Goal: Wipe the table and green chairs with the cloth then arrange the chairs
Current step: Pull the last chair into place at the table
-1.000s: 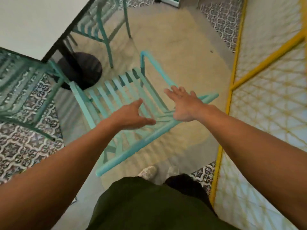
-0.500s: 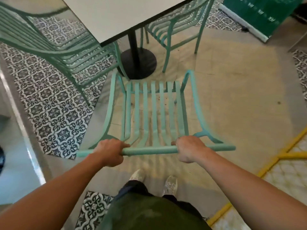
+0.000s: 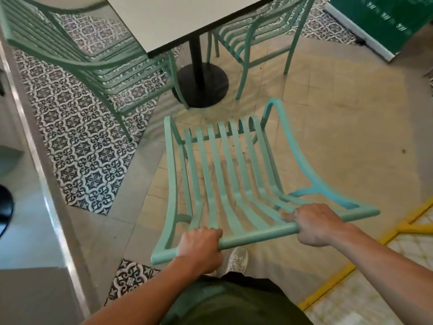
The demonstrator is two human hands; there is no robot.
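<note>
The near chair (image 3: 225, 174) is painted metal in pale mint, a tubular frame with flat slats that sweep in one curve from seat into backrest. Both hands are wrapped tight round its round top rail: the left hand (image 3: 201, 248) near the rail's left end, the right hand (image 3: 316, 225) towards its right end, with a bare stretch of tube between them.

The desk (image 3: 178, 17) has a smooth white top with a thin dark edge, carried on a black post and a round black base (image 3: 206, 85). A darker green slatted chair (image 3: 77, 55) stands at its left, seat reaching under the top's edge; another green chair (image 3: 255, 36) stands behind the post on the right. No cloth can be seen.

The floor is matte beige tile (image 3: 339, 127) in the middle, with a band of ornate black-and-white patterned tile (image 3: 86, 146) at the left. A yellow line (image 3: 351, 266) crosses the lower right corner.

Compared with half a second ago, the held chair has swung: its rail now slopes up to the right rather than lying level, and its front points towards the base.

Open beige floor lies to the chair's right. The gap between the seat's front edge and the black base is narrow, and a leg of the left chair stands just beside the held chair's left front corner.
</note>
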